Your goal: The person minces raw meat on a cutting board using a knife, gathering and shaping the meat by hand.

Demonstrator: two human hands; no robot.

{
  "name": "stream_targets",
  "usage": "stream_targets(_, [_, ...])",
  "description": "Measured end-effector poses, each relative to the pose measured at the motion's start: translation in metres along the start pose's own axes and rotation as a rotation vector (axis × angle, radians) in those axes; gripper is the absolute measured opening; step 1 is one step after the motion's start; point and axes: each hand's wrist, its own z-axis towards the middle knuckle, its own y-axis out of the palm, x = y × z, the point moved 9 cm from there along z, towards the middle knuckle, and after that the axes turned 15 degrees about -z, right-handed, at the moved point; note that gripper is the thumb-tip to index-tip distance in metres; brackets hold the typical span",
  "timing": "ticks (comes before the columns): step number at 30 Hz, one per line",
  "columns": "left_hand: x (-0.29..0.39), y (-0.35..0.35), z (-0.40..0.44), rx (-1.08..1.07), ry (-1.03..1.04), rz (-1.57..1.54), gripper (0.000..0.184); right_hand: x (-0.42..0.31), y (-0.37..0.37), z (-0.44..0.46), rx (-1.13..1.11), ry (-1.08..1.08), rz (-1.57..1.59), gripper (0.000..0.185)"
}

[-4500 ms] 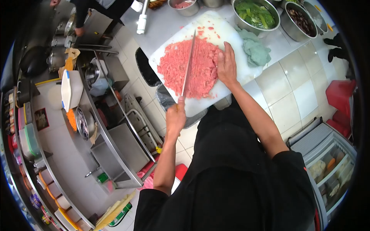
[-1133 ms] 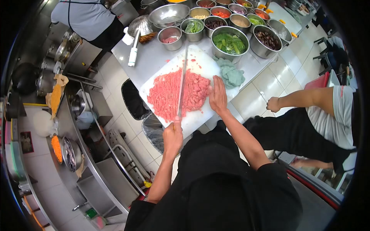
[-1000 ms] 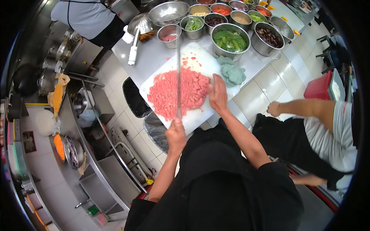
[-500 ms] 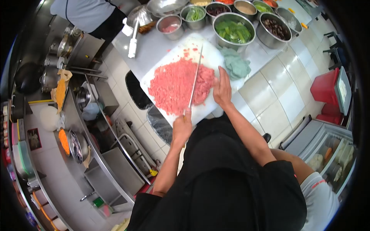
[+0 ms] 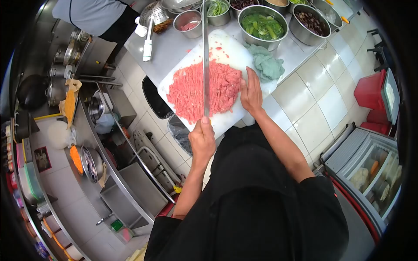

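Knife (image 5: 206, 65) is clamped in the fingers of the left hand (image 5: 203, 141), which wrap the handle and conceal most of it. Blade points away from those fingers; its tip is cut off at the frame's top edge. Contact between blade and minced meat (image 5: 185, 89) cannot be confirmed. The meat lies on a white board (image 5: 235, 56), beyond the left fingers, a strip of it masked by the blade.

Fingers of the right hand (image 5: 252, 93) are extended, close together and empty, beside the meat's right edge; whether they touch it is unclear. Green cloth (image 5: 266, 64) lies beyond and to their right, against the board's edge, its underside hidden.

Past the right fingers, on the worktop (image 5: 167, 52), stand a bowl of leafy greens (image 5: 261, 42) and a bowl of dark pieces (image 5: 305, 39). Beyond the left fingers, a bowl of pink pieces (image 5: 191, 34) stands close to the blade. A bowl of sliced greens (image 5: 219, 21) is cropped above. Black clothing (image 5: 248, 195) blocks the floor below both hands. Another person (image 5: 93, 16), far left, is partly out of frame.
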Motion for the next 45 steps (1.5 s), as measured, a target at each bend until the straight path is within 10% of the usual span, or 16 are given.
stream_targets(4, [-0.105, 0.010, 0.033, -0.080, -0.074, 0.492, 0.076, 0.001, 0.007, -0.002, -0.021, -0.001, -0.006, 0.055])
stream_targets(21, [-0.028, -0.006, 0.006, 0.007, -0.026, -0.048, 0.066, 0.001, 0.006, 0.002, -0.010, -0.026, -0.006, 0.055])
stream_targets(25, [-0.087, 0.004, 0.032, -0.110, -0.233, 0.410, 0.067, 0.001, 0.008, 0.006, -0.012, -0.019, -0.007, 0.057])
stream_targets(32, [-0.021, 0.000, 0.007, 0.084, 0.037, -0.026, 0.070, 0.003, 0.006, 0.000, -0.032, -0.002, -0.007, 0.059])
stream_targets(36, [-0.081, 0.001, 0.035, -0.086, -0.266, 0.404, 0.062, 0.002, 0.009, 0.003, -0.047, 0.011, 0.003, 0.058])
stream_targets(39, [-0.003, -0.006, 0.010, -0.030, -0.166, 0.126, 0.065, -0.001, 0.005, 0.003, -0.031, -0.002, 0.005, 0.058])
stream_targets(43, [-0.072, -0.005, 0.020, 0.124, 0.159, 0.134, 0.071, -0.002, 0.006, 0.006, -0.025, 0.002, 0.004, 0.058])
stream_targets(45, [-0.086, -0.003, 0.029, -0.032, -0.184, 0.441, 0.069, 0.000, 0.007, 0.005, -0.023, -0.002, 0.004, 0.057])
